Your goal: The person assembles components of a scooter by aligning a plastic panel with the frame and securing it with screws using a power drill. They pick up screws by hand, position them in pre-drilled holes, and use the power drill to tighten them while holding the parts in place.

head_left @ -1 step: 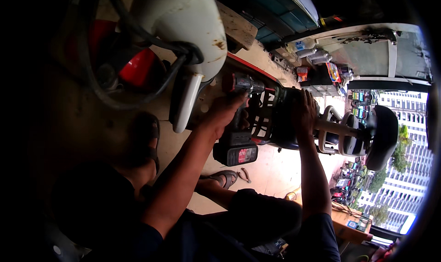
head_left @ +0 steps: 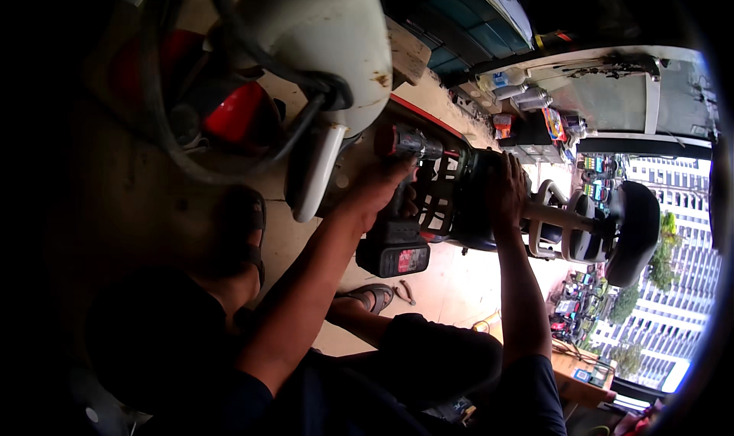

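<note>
As the left hand (head_left: 386, 183) grips the drill (head_left: 413, 143), the right hand (head_left: 508, 193), its clasp unclear to me, probably steadies the black casing (head_left: 472, 199) beneath it.

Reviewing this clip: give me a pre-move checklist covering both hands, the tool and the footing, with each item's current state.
1. Left hand secure on the drill: ok, closed around its handle.
2. Battery pack on the drill: ok, at the base of the handle.
3. Right hand on the black housing: ok, though its pressure cannot be judged.
4. Drill seated at its front end: cannot tell, too dark and small.
5. Pliers away from the sandal: not ok, lying close beside it.
</note>
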The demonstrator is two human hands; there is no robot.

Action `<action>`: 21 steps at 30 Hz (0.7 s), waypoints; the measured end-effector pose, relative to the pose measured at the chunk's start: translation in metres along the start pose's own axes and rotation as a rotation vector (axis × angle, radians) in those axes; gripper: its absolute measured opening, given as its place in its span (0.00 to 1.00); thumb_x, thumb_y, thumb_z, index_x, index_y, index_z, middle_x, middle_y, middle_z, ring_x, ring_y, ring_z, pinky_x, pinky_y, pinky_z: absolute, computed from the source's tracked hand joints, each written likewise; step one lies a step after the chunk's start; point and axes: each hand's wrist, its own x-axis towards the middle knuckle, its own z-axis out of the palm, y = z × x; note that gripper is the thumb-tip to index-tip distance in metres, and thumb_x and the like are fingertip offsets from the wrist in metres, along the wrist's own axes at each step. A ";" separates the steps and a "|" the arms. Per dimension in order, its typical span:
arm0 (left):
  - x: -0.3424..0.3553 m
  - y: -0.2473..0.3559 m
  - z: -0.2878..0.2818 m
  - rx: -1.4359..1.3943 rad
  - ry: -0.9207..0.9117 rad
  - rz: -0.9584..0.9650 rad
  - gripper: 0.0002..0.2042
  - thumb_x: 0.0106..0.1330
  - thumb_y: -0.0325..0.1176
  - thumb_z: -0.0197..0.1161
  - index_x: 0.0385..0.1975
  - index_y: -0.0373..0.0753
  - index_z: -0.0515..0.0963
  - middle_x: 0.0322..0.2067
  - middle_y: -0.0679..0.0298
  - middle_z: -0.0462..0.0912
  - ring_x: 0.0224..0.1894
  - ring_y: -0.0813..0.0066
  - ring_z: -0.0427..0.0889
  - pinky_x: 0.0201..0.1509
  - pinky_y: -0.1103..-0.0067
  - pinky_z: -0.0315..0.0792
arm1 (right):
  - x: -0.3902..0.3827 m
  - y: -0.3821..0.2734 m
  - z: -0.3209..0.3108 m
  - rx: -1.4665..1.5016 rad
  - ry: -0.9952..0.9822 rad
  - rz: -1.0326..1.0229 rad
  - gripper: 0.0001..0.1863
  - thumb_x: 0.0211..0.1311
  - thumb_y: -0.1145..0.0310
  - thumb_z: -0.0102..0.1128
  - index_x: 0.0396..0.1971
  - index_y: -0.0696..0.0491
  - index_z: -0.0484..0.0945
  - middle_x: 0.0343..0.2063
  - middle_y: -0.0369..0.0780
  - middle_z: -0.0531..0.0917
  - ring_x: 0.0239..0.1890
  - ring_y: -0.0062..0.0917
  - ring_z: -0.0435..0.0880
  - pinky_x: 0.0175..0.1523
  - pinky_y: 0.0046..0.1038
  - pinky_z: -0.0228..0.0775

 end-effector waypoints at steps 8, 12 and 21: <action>0.012 0.011 0.004 -0.103 -0.032 -0.010 0.23 0.68 0.53 0.71 0.43 0.35 0.79 0.27 0.60 0.81 0.23 0.63 0.86 0.27 0.71 0.81 | 0.000 -0.014 -0.004 -0.027 -0.043 0.098 0.31 0.74 0.56 0.53 0.69 0.60 0.70 0.69 0.55 0.72 0.73 0.48 0.67 0.78 0.45 0.55; 0.020 0.015 0.004 -0.067 -0.073 -0.007 0.23 0.69 0.53 0.70 0.43 0.35 0.78 0.27 0.60 0.80 0.23 0.64 0.85 0.28 0.72 0.80 | -0.001 -0.012 -0.002 -0.057 -0.018 0.071 0.29 0.74 0.58 0.54 0.70 0.56 0.70 0.68 0.52 0.74 0.71 0.48 0.69 0.76 0.45 0.58; 0.042 0.000 -0.001 -0.083 -0.116 -0.005 0.21 0.71 0.52 0.68 0.41 0.38 0.79 0.26 0.62 0.79 0.21 0.67 0.83 0.27 0.71 0.80 | -0.003 -0.008 -0.002 -0.040 -0.006 0.037 0.29 0.75 0.58 0.54 0.70 0.56 0.70 0.68 0.50 0.74 0.72 0.46 0.69 0.76 0.45 0.58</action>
